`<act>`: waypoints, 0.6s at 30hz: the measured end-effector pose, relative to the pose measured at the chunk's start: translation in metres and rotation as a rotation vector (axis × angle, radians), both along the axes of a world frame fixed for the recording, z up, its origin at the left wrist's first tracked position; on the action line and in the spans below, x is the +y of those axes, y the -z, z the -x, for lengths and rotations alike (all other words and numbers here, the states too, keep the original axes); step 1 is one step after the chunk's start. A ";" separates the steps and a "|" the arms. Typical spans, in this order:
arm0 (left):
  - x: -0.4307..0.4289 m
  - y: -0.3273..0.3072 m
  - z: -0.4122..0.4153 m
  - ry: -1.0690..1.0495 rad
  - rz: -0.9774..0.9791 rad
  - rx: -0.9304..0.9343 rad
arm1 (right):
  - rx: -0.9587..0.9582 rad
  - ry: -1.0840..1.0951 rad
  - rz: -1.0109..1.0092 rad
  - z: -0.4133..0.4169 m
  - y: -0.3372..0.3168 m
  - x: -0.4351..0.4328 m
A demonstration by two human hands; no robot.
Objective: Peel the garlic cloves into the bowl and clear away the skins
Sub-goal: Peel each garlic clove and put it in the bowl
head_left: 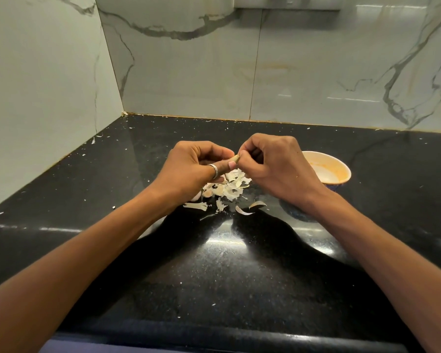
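Note:
Both hands meet above the black countertop (pixel 239 263). My left hand (pixel 196 166), with a ring on the thumb, pinches a small garlic clove (pixel 236 158) between thumb and fingers. My right hand (pixel 273 164) pinches the same clove's tip from the right with curled fingers. Under the hands lies a pile of pale garlic skins (pixel 229 188). A clove (pixel 196 197) lies partly hidden under my left wrist. A white bowl (pixel 329 169) with an orange-stained inside stands right of my right hand; what it holds is hidden.
Stray skin flakes (pixel 250 208) lie in front of the pile, and tiny bits are scattered toward the back edge. Marble-patterned wall tiles (pixel 265 72) close off the back and left side. The counter's front edge runs along the bottom.

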State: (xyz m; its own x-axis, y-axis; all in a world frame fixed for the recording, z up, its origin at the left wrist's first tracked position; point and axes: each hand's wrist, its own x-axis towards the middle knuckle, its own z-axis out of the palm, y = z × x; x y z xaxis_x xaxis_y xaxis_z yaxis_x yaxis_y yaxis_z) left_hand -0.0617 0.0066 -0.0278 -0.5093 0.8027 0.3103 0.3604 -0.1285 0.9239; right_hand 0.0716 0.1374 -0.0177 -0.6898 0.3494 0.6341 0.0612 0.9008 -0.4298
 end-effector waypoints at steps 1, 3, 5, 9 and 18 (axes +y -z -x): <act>0.000 0.000 0.000 -0.015 0.000 0.037 | -0.004 0.004 0.030 0.000 -0.001 0.000; 0.000 0.000 0.001 -0.065 0.001 0.151 | -0.013 0.010 0.069 -0.001 -0.002 -0.001; 0.000 0.002 0.001 -0.123 -0.002 0.267 | -0.023 0.012 0.086 -0.001 -0.003 -0.003; -0.001 0.004 0.000 -0.189 -0.032 0.427 | -0.052 0.033 0.172 0.001 -0.005 -0.007; -0.003 0.003 -0.001 -0.160 -0.063 0.498 | -0.116 -0.021 0.480 0.001 -0.008 -0.009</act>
State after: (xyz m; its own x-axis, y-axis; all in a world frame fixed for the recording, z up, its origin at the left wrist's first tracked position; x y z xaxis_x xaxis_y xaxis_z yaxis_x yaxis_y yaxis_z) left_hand -0.0604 0.0033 -0.0311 -0.4026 0.6987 0.5914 0.7738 -0.0855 0.6277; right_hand 0.0706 0.1285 -0.0101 -0.7565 0.5685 0.3234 0.1171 0.6042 -0.7882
